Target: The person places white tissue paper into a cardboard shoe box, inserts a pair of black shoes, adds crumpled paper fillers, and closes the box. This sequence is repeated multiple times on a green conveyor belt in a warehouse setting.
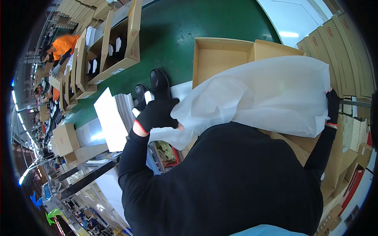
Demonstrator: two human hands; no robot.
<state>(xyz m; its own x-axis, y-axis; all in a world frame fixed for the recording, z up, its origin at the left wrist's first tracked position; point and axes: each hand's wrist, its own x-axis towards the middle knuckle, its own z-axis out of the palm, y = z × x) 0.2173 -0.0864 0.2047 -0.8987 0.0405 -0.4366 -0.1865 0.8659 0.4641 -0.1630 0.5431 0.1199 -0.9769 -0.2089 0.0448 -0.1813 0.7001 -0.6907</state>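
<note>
A large sheet of white tissue paper [283, 90] spreads in front of me, creased near its middle. Its right edge is gripped by my right hand [333, 106], which wears a black glove. My left hand [158, 114], in a black glove with bare fingertips, hovers at the paper's left end, thumb and fingers apart. Just beyond it, a pair of glossy black shoes [159, 83] stands on the green bench, partly hidden by the hand. The paper overlaps the near part of an open brown cardboard box [222, 59].
A stack of white sheets [112, 118] lies left of my left hand. Open boxes [114, 51] holding dark items line the far left, where a co-worker in orange [63, 45] stands. Closed brown boxes [342, 55] are stacked at the right. A green work surface [169, 27] extends beyond.
</note>
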